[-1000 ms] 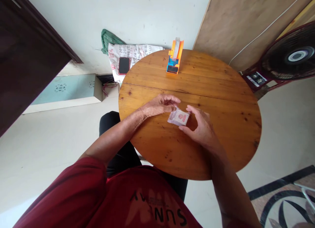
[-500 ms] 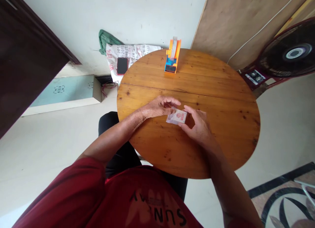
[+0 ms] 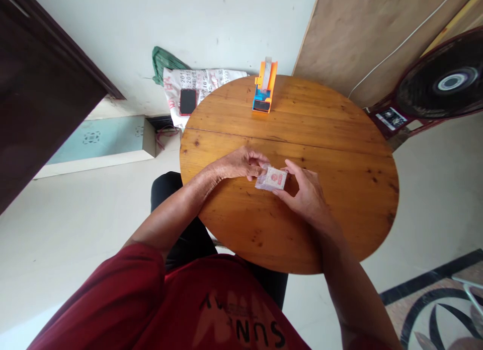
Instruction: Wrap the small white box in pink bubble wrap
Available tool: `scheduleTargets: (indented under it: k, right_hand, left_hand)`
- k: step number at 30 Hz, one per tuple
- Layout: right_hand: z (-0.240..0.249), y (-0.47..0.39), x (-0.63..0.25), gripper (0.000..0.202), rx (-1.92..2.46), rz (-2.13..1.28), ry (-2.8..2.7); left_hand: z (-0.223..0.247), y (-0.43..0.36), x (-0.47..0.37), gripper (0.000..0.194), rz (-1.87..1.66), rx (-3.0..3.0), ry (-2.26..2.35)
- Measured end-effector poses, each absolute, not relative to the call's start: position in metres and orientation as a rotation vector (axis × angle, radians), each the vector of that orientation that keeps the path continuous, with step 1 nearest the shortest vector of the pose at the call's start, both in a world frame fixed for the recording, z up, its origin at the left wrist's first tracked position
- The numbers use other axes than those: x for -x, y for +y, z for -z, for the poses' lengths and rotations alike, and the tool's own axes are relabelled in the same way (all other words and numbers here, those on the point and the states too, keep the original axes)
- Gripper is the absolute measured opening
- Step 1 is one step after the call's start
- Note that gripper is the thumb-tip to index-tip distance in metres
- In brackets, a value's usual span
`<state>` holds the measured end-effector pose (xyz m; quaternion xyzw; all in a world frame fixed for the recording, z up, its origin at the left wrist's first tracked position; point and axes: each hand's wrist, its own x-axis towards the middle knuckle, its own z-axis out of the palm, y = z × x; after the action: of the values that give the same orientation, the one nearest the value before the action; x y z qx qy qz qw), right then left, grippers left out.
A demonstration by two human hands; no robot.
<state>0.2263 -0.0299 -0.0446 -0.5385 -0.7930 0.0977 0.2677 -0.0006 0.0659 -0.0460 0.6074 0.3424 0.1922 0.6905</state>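
A small pale box [image 3: 277, 179] with red print lies over the round wooden table [image 3: 234, 219], and a clear plastic wrapper [image 3: 261, 183] sticks out past its left end. The fingers of my left hand [image 3: 243, 163] are closed in a pinch on the wrapper at that end. From the right, my right hand [image 3: 307, 191] grips the box, its thumb at the near corner and the forefinger curved over the far side. I cannot tell whether the box rests on the wood or is held just above it.
An orange and blue tape dispenser [image 3: 265, 88] stands at the table's far edge. Beyond the table's left rim, a black phone [image 3: 187, 101] lies on a printed white sack [image 3: 211, 80], beside a green bag [image 3: 166, 63]. A large fan [image 3: 445, 80] stands at the right.
My left fingers have curled in and drawn slightly toward the wrapper's end, uncovering more of it. The box has barely shifted to the right, still in my right hand.
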Motion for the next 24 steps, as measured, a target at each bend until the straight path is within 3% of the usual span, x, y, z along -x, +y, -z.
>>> scheduleTargets:
  k: [4, 15, 24]
  right_hand:
    - [0.046, -0.031, -0.225, 0.071, 1.439, -0.221, -2.135]
    - [0.045, -0.032, -0.223, 0.063, 1.432, -0.172, -2.100]
    - [0.043, -0.031, -0.224, 0.077, 1.486, -0.279, -2.128]
  left_hand:
    - [0.051, 0.064, -0.003, 0.032, -0.477, -1.259, 0.724]
    - [0.047, 0.064, -0.002, 0.043, -0.542, -1.351, 0.727]
    - [0.046, 0.062, 0.006, 0.076, -0.519, -1.937, 0.714]
